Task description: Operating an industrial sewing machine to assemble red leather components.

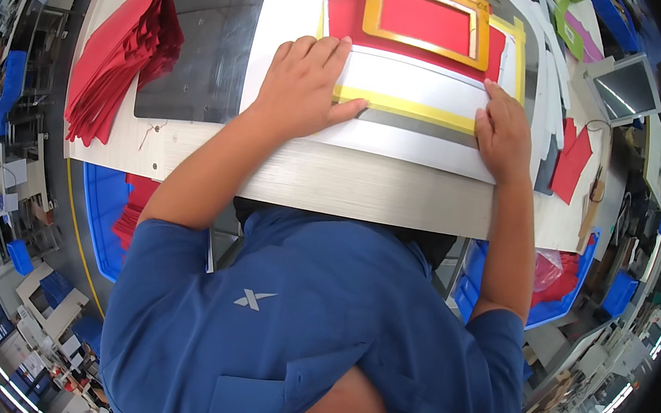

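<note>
My left hand (305,85) lies flat on the near left part of a white template (413,85) edged with yellow tape, fingers spread. My right hand (503,132) presses the template's right end, fingers together and flat. Under the template's far part lies red fabric (429,18) framed by an orange-yellow rectangular window. The template rests on a pale worktable (333,182). Neither hand grips anything; both press down on the template.
A stack of red fabric pieces (120,52) sits at the table's left. A dark grey mat (204,29) lies beside it. Red scraps (572,161) and a small screen (625,89) are at the right. Blue bins (105,213) with red cloth stand below the table on both sides.
</note>
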Tool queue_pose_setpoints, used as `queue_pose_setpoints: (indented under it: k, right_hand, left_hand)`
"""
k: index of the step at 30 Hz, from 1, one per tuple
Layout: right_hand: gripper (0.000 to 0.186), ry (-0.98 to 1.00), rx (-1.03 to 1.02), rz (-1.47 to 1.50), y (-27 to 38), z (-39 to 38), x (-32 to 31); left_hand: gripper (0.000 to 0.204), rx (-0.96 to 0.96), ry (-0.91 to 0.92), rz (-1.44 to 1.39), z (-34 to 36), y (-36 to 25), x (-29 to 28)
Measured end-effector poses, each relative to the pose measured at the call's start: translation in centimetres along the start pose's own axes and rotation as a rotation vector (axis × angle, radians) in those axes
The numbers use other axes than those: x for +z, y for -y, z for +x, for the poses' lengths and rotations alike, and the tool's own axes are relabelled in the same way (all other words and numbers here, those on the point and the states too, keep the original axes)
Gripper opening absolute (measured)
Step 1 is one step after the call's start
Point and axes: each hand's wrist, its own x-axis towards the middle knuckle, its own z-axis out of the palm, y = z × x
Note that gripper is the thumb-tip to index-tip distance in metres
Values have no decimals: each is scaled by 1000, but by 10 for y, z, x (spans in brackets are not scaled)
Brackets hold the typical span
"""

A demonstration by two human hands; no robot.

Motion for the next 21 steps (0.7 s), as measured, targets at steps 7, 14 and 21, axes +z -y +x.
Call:
queue_pose_setpoints:
  k: [7, 14, 21]
  right_hand:
    - [16, -25, -65, 11, -1, 2, 5]
    - [19, -6, -10, 49, -5, -1, 4]
    - [34, -186, 480, 286, -68, 63, 0]
  left_hand:
    - [84, -7, 1, 35, -4, 2, -1]
    - [83, -28, 46, 64, -2, 0, -6]
    - [84, -28, 61, 44, 0, -2, -4]
